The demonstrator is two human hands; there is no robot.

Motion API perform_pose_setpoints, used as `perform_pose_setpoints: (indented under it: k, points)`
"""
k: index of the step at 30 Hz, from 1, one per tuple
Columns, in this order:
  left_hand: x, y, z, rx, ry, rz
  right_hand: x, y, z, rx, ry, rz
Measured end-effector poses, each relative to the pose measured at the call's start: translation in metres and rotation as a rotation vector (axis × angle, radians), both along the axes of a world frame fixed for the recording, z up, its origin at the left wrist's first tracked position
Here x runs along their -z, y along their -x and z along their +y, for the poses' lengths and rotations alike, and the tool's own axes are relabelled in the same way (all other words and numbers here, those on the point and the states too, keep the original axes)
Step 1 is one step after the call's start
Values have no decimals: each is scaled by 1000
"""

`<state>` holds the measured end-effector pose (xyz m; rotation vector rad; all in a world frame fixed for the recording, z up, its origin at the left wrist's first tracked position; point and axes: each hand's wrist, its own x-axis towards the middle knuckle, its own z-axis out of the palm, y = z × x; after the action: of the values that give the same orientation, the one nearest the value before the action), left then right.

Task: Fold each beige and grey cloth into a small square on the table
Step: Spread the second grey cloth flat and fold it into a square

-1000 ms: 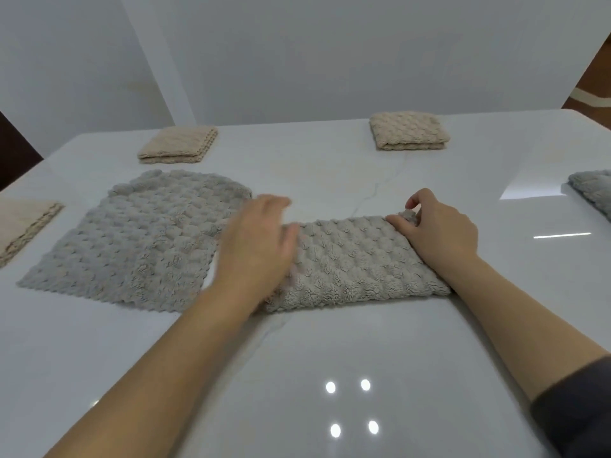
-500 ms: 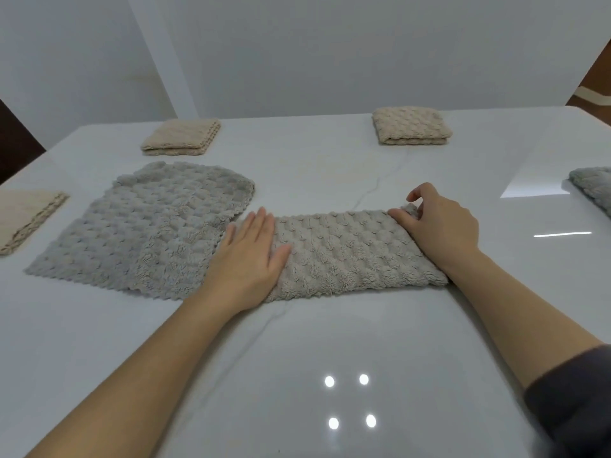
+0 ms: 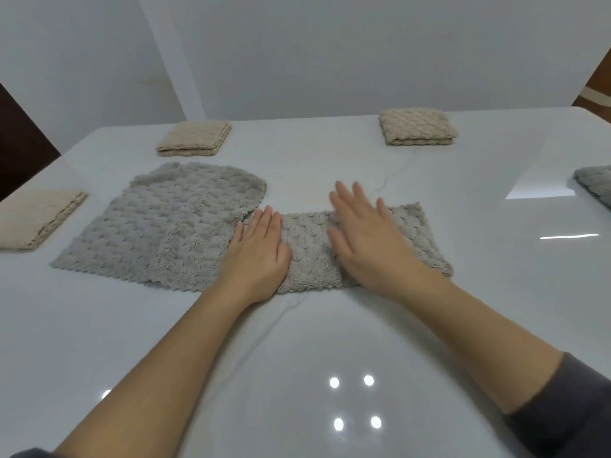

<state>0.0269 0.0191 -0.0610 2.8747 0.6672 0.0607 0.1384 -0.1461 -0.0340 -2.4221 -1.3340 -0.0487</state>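
Two changes vs 0.5 s ago, both on the right hand [image 3: 370, 239]. It no longer pinches the right end of the folded grey strip [image 3: 307, 256]. It now sits over the strip's middle-right, fingers straight and spread, tips past the far edge. Pressing or just hovering: cannot tell. The strip's right end is now uncovered.

Left hand [image 3: 261, 252] is unchanged: flat, fingers straight, palm down on the strip's left end, right where it meets the unfolded grey cloth [image 3: 158, 226]. Neither hand grips anything.

The strip lies centre frame on the white table [image 3: 330, 342], long side left to right, same spot as before. The unfolded grey cloth spreads left of centre.

Folded squares: upper-left beige square [image 3: 195, 138], upper-right beige square [image 3: 417, 127], left-edge beige square [image 3: 36, 219]. Right-edge grey cloth [image 3: 595, 183] is cut off by the frame, well apart from the strip.
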Motion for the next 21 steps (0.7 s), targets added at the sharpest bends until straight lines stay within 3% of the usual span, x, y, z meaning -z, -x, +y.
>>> perform_pose_setpoints:
  k: [6,11,21]
  points:
    - [1,0,0,0,-3,-9,16,21,26,-132,120,-52]
    - [2,-1,1,2,-13,2,27,15,20,-83,247,-46]
    - [1,0,1,5,-16,6,23,-5,-4,14,284,-14]
